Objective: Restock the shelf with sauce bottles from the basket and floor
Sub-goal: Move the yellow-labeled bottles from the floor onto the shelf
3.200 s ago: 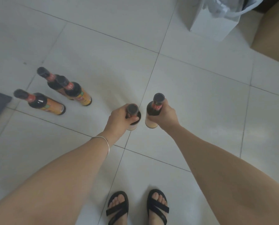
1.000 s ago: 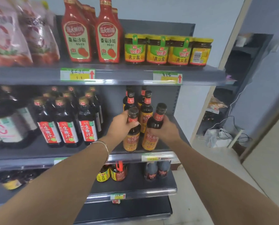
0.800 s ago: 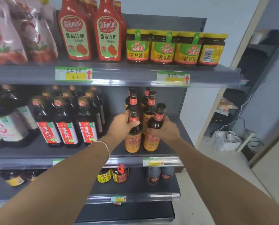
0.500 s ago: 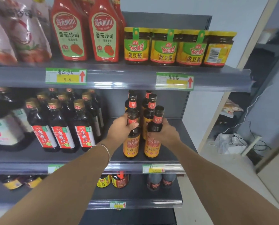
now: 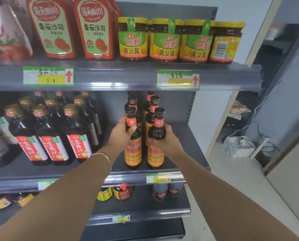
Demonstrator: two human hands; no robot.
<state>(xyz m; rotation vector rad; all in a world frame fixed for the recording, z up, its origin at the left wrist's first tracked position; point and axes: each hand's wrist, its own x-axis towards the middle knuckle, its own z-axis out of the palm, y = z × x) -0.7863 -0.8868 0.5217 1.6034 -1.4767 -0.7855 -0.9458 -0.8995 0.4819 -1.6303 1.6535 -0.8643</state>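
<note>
Two dark sauce bottles with orange labels stand side by side at the front of the grey middle shelf (image 5: 188, 136). My left hand (image 5: 120, 134) is wrapped round the shoulder of the left sauce bottle (image 5: 133, 150). My right hand (image 5: 166, 141) grips the shoulder of the right sauce bottle (image 5: 155, 153). Both bottle bases appear to rest on the shelf board. Behind them stand two rows of the same bottles (image 5: 152, 105), partly hidden. No basket or floor bottles are in view.
Red-labelled dark bottles (image 5: 51, 136) fill the shelf's left half. The upper shelf edge (image 5: 120, 77) overhangs, carrying ketchup bottles (image 5: 94, 28) and yellow jars (image 5: 164, 40). Lower shelves hold more bottles (image 5: 122, 193). To the right are floor, a white bag (image 5: 235, 145) and cables.
I lifted two bottles from the floor, carried them up to the middle shelf, and lowered them until they stand at its front. Both hands still hold them.
</note>
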